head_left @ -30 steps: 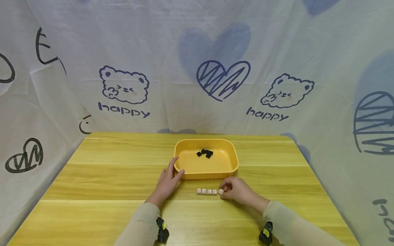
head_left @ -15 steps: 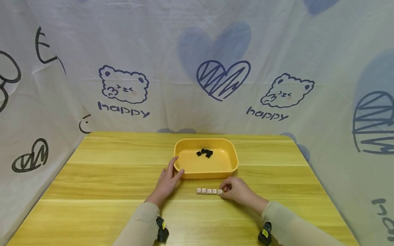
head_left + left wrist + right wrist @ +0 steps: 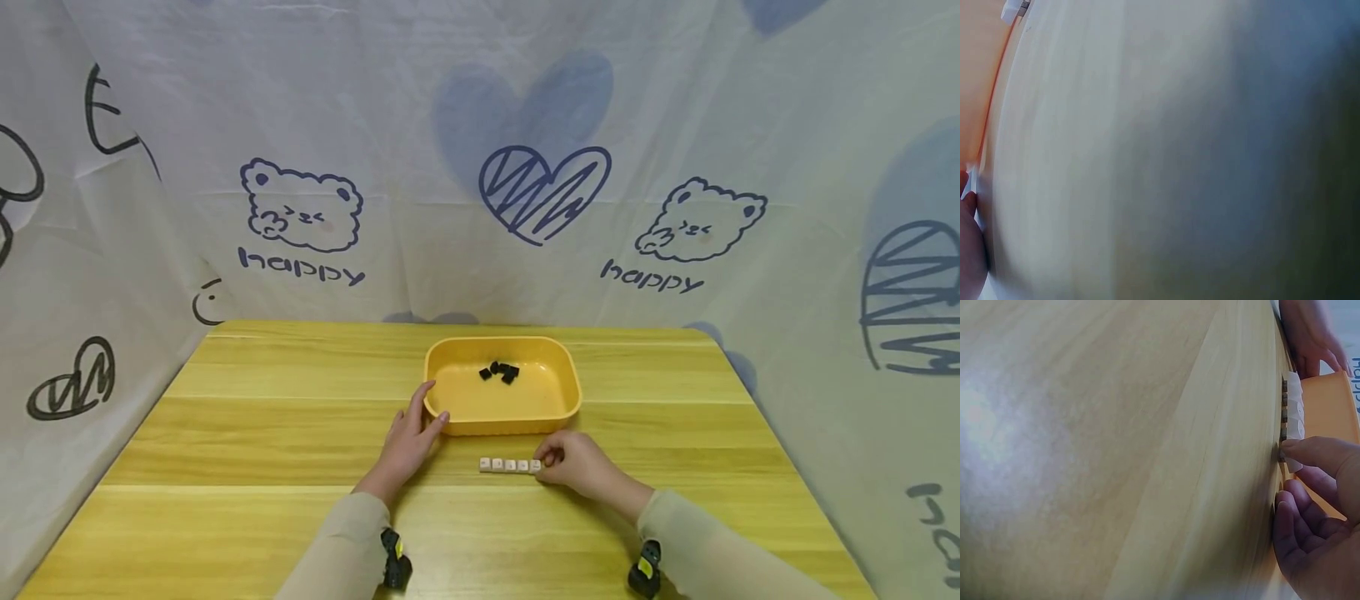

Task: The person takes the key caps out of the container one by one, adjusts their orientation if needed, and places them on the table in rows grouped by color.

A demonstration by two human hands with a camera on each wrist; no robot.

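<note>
Several white keycaps [image 3: 510, 466] stand in a short row on the table, in front of a yellow plastic basin [image 3: 480, 427]. My right hand [image 3: 581, 465] pinches the keycap at the row's right end [image 3: 536, 467] between thumb and finger. In the right wrist view, the white keycaps [image 3: 1295, 415] show dark parts underneath, and the thumb lies against the end one. My left hand [image 3: 406, 450] rests at the basin's near left corner, thumb and forefinger spread and touching its rim. Only a sliver of the left hand [image 3: 971, 256] shows in the left wrist view.
Several small black pieces [image 3: 508, 373] lie inside the basin toward its back. The wood-grain table [image 3: 262, 433] reaches back to a white cloth [image 3: 420, 250] printed with hearts and bears, which also hangs at both sides.
The end keycap, tilted and slightly apart from the row one second ago, has moved left and straightened into line with the others. The left hand and basin have stayed put.
</note>
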